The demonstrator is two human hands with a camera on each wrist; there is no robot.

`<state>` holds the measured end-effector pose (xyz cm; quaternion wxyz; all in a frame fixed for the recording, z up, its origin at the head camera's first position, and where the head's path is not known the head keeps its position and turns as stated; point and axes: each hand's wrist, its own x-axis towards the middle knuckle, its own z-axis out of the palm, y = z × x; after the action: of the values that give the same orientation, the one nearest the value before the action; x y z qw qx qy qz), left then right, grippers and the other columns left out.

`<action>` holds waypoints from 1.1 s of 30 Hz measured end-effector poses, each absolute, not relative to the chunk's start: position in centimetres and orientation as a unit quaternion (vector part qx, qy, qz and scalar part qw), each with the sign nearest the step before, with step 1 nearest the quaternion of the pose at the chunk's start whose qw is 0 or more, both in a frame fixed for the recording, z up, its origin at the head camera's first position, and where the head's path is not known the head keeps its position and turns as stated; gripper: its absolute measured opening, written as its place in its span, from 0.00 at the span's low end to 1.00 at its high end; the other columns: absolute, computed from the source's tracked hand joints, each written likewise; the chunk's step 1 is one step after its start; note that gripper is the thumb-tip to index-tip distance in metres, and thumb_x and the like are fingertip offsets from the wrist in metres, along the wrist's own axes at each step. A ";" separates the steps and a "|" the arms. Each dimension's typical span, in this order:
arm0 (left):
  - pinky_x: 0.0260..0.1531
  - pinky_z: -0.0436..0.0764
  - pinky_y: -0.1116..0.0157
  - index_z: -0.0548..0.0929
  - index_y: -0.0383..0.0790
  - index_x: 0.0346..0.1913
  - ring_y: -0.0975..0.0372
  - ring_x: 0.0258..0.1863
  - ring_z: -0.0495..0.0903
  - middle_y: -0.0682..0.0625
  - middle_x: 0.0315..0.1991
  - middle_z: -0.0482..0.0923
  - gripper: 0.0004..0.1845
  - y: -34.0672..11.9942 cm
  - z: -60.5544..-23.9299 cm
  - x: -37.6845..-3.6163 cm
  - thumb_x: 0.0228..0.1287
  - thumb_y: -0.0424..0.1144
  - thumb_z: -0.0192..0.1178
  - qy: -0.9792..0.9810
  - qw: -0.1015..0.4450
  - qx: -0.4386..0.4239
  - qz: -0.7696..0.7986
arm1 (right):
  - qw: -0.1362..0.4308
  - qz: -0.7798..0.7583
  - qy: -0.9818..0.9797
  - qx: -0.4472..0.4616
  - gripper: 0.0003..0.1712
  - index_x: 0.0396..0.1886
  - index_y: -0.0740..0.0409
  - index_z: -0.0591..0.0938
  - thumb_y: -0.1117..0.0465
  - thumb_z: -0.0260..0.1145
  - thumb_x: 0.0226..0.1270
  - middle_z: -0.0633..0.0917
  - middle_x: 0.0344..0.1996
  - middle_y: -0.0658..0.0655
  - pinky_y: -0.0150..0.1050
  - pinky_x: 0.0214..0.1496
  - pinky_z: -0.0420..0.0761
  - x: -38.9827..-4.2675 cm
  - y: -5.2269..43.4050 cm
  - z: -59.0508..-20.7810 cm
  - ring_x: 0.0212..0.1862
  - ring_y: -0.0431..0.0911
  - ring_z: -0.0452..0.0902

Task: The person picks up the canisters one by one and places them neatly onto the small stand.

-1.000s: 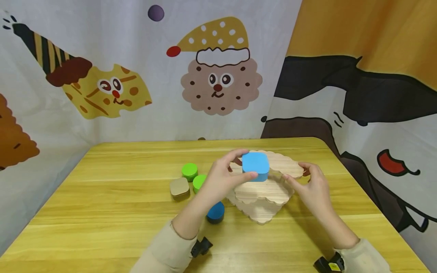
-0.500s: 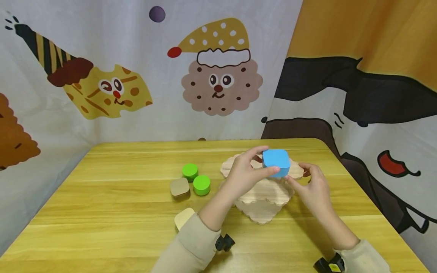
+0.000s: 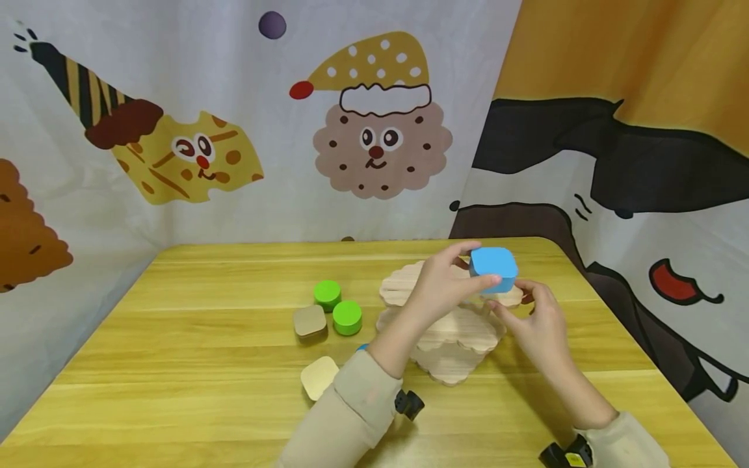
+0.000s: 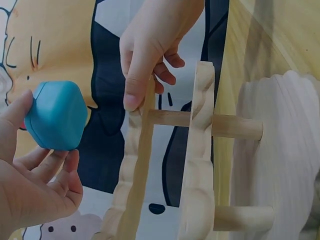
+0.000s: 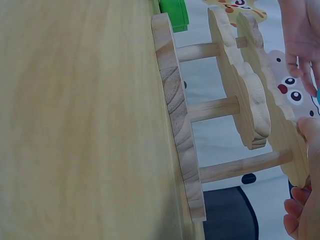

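A blue rounded-square block (image 3: 493,261) is raised above the right part of a scalloped, three-tier wooden stand (image 3: 450,331). My left hand (image 3: 440,286) grips it, thumb on the near side and fingers on the far side. In the left wrist view the block (image 4: 57,115) stands apart from the top tier (image 4: 131,180), and round pegs join the tiers. My right hand (image 3: 538,318) pinches the right end of the top tier between thumb and fingers. The left forearm hides part of the stand in the head view.
Left of the stand lie two green round blocks (image 3: 348,318), a brown rounded-square block (image 3: 309,322) and a cream one (image 3: 319,377). A dark blue round block (image 3: 363,347) is mostly hidden by the left sleeve. A cartoon-printed curtain (image 3: 234,221) hangs behind the table (image 3: 193,338).
My left hand has carried the blue block right and slightly back, from over the stand's middle to over its right end. The right hand keeps its hold on the top tier.
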<state>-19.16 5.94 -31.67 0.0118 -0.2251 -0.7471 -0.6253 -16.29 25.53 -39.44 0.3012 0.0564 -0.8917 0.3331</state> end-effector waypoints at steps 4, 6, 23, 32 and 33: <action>0.30 0.78 0.68 0.77 0.47 0.60 0.61 0.43 0.75 0.62 0.47 0.76 0.31 6.5 -31.7 -19.7 0.52 0.46 0.74 -0.744 0.013 -0.232 -0.627 | 0.297 0.336 -0.892 0.053 0.34 0.53 0.70 0.75 0.57 0.78 0.51 0.76 0.39 0.61 0.33 0.33 0.62 -16.3 25.5 -39.5 0.40 0.50 0.68; 0.30 0.77 0.68 0.77 0.47 0.60 0.62 0.43 0.75 0.61 0.47 0.76 0.31 6.8 -31.8 -20.0 0.52 0.46 0.74 -0.741 0.010 -0.237 -0.628 | 0.294 0.337 -0.893 0.052 0.34 0.53 0.70 0.75 0.57 0.77 0.52 0.76 0.39 0.61 0.35 0.33 0.63 -16.3 25.6 -39.6 0.40 0.50 0.68; 0.32 0.77 0.69 0.79 0.50 0.58 0.66 0.42 0.74 0.63 0.43 0.77 0.29 8.7 -32.4 -21.8 0.50 0.46 0.75 -0.751 -0.027 -0.249 -0.611 | 0.295 0.340 -0.891 0.058 0.32 0.52 0.70 0.74 0.58 0.76 0.53 0.76 0.40 0.62 0.40 0.36 0.65 -16.2 25.7 -39.6 0.41 0.53 0.69; 0.31 0.77 0.69 0.79 0.47 0.58 0.62 0.42 0.77 0.62 0.41 0.77 0.29 9.0 -33.3 -22.2 0.50 0.44 0.75 -0.748 -0.042 -0.244 -0.616 | 0.299 0.340 -0.890 0.056 0.32 0.50 0.71 0.74 0.58 0.77 0.51 0.75 0.37 0.63 0.38 0.36 0.64 -16.2 25.5 -39.5 0.40 0.54 0.69; 0.32 0.77 0.69 0.79 0.47 0.57 0.62 0.42 0.77 0.62 0.41 0.77 0.29 9.0 -33.4 -22.2 0.50 0.44 0.75 -0.749 -0.043 -0.241 -0.616 | 0.299 0.339 -0.890 0.055 0.32 0.50 0.71 0.74 0.58 0.77 0.51 0.75 0.37 0.63 0.38 0.36 0.64 -16.2 25.5 -39.5 0.40 0.55 0.69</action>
<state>-22.21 9.01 -33.37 -0.0430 -0.2411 -0.7490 -0.6157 -16.19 25.50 -39.50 0.2987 0.0555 -0.8902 0.3395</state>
